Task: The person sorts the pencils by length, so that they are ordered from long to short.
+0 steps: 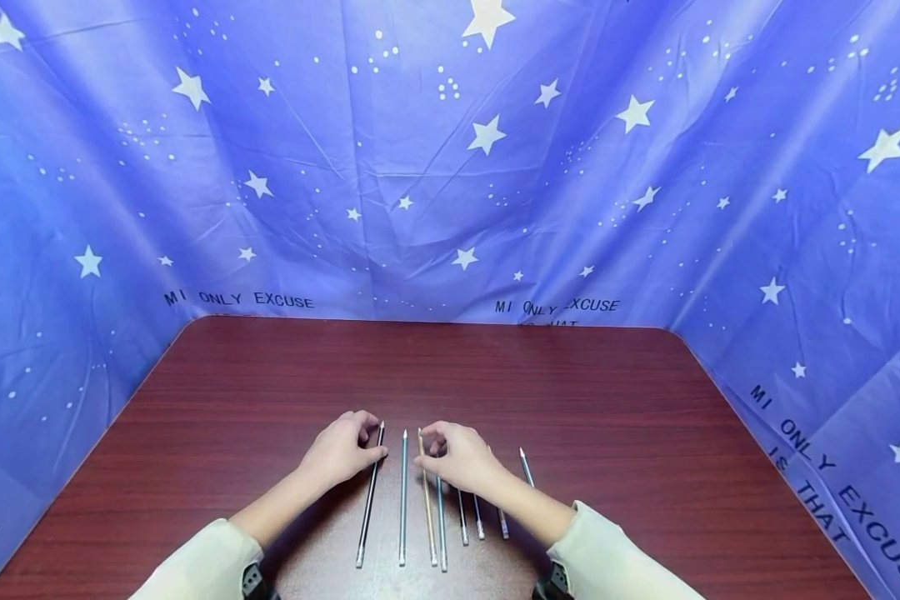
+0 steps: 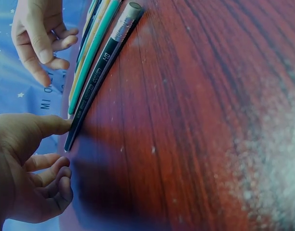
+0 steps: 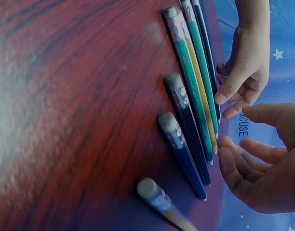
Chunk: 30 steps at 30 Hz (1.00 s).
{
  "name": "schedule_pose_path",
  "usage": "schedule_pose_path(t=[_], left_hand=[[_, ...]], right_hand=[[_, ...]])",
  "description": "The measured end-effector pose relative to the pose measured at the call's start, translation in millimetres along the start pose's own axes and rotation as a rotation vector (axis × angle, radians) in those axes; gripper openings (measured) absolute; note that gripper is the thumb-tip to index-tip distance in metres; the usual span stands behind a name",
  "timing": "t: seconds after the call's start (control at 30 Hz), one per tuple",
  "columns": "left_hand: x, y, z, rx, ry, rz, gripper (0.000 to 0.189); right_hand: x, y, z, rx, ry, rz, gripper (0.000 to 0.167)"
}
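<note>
A black pencil (image 1: 371, 496) lies on the table, its tip pointing away from me and its eraser towards me. My left hand (image 1: 342, 448) is at its tip end; in the left wrist view the thumb (image 2: 56, 126) meets the pencil's side, while the other fingers bend loosely apart from it. To its right lie a green pencil (image 1: 403, 500) and a yellow pencil (image 1: 427, 508). Beside the yellow pencil's tip hovers my right hand (image 1: 457, 457), fingers loosely bent, with a gap between thumb and fingers in the right wrist view. Another green pencil (image 1: 442, 529) partly runs under that hand.
Further right, several dark or blue pencils (image 1: 480, 525) lie partly hidden by my right hand and forearm. One pencil (image 1: 526, 467) at the far right passes beneath the forearm. A blue star-printed cloth (image 1: 435, 167) hangs around the dark red wooden table (image 1: 607, 392).
</note>
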<state>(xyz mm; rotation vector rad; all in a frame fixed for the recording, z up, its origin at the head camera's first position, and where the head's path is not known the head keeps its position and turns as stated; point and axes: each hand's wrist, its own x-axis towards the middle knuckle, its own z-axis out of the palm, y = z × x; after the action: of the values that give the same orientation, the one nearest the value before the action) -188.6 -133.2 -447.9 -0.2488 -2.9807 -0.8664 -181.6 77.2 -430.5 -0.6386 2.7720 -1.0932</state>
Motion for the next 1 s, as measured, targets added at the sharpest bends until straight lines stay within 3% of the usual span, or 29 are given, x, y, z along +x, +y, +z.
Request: schedule_pose_path(t=[0.27, 1.0], left_hand=[[0.8, 0.3, 2.5, 0.011, -0.015, -0.008, 0.041], [0.8, 2.6, 4.7, -0.016, -0.014, -0.041, 0.04]], right_hand=[[0.5, 0, 5, -0.051, -0.015, 0.041, 0.038], [3.0, -2, 16, -0.174, 0.005, 0.036, 0.039]])
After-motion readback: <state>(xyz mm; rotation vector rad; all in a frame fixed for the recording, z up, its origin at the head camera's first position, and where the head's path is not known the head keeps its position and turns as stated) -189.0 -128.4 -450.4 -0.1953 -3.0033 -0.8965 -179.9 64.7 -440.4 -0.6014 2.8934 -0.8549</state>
